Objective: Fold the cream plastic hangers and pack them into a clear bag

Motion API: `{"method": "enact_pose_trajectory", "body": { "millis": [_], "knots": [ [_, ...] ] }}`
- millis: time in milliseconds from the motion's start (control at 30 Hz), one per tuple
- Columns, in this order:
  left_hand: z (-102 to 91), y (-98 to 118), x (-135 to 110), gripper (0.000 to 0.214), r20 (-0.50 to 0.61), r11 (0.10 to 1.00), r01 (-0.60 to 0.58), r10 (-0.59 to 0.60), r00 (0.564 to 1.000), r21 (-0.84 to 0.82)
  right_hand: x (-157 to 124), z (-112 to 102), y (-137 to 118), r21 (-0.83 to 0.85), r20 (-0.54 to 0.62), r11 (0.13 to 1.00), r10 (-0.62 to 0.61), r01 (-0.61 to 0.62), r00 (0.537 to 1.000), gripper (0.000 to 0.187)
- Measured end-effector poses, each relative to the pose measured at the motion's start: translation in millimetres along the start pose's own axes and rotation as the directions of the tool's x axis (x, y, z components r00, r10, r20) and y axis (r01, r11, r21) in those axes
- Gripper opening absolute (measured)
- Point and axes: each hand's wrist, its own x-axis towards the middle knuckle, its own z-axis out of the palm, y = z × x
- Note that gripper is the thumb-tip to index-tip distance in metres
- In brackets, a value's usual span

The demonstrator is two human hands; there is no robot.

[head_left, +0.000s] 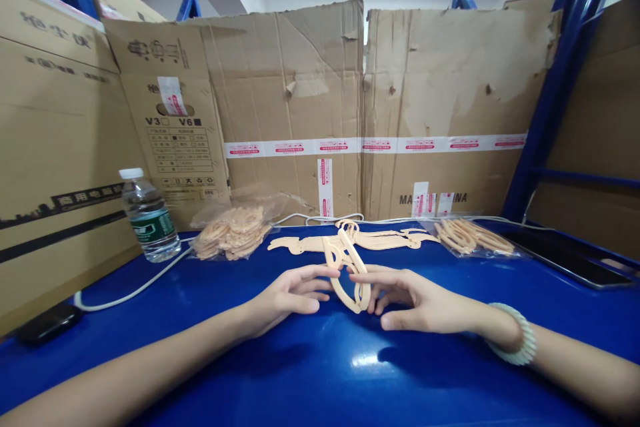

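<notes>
Between my two hands a beige looped piece [364, 272] stands tilted, with long curved sides that meet at a rounded lower end. My left hand [293, 293] has its index fingertip on the piece's left side, the thumb apart from it. From the right, my right hand [413, 293] holds the other edge, index finger in front and the other fingers curled close by. Whether the lower end touches the table is unclear. Just behind lie flat beige pieces with notched arms [303, 244], shaped like clothes hangers, and a small hook-like curl [349, 224].
On the blue table [320, 373], clear bags of beige pieces lie at back left [233, 233] and back right [473, 237]. A water bottle [150, 220], a white cable [135, 290], a black object [50, 322] and a dark flat device [565, 257] surround them. Cardboard [290, 100] walls the back.
</notes>
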Motion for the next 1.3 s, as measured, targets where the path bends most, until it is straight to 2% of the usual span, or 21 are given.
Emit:
{"method": "enact_pose_trajectory", "body": {
  "millis": [133, 333, 467, 600, 733, 933, 1067, 1167, 1300],
  "knots": [
    [2.5, 1, 1, 0.051, -0.042, 0.999, -0.001, -0.001, 0.999, -0.047, -1, 0, -2, -0.07, -0.015, 0.997, 0.021, -0.022, 1.0, 0.062],
    [4.5, 5, 2, 0.045, -0.061, 0.995, 0.009, -0.015, 0.998, -0.097, -1, 2, 0, -0.075, -0.029, 0.997, 0.003, -0.005, 1.0, 0.057],
    [4.1, 3, 3, 0.046, -0.061, 0.998, -0.008, 0.004, 0.998, -0.068, 0, 2, 2, -0.079, -0.021, 0.997, -0.013, 0.011, 1.0, 0.055],
    [7.8, 2, -1, 0.057, 0.019, 0.994, -0.045, 0.044, 0.999, 0.099, -1, 1, -2, -0.132, -0.015, 0.991, -0.026, 0.024, 1.0, 0.051],
    [14.1, 5, -7, 0.066, 0.09, 0.952, -0.106, 0.084, 0.992, 0.286, 0, -1, -9, -0.236, -0.006, 0.971, -0.035, 0.032, 0.999, 0.047],
    [20.9, 8, -10, 0.078, 0.046, 0.844, -0.147, 0.144, 0.989, 0.515, -1, 0, -11, -0.342, 0.027, 0.938, -0.047, 0.053, 0.999, 0.048],
    [23.4, 7, -11, 0.077, 0.003, 0.735, -0.078, 0.103, 0.995, 0.673, -2, 2, -6, -0.523, 0.021, 0.849, -0.079, 0.078, 0.997, 0.048],
    [24.0, 6, -12, 0.073, -0.016, 0.687, -0.05, 0.089, 0.996, 0.725, -2, 3, -4, -0.64, 0.007, 0.766, -0.067, 0.056, 0.998, 0.048],
    [25.3, 6, -12, 0.07, 0.0, 0.634, -0.066, 0.104, 0.995, 0.771, -1, 2, -5, -0.698, -0.009, 0.715, -0.04, 0.022, 0.999, 0.049]
  ]
}}
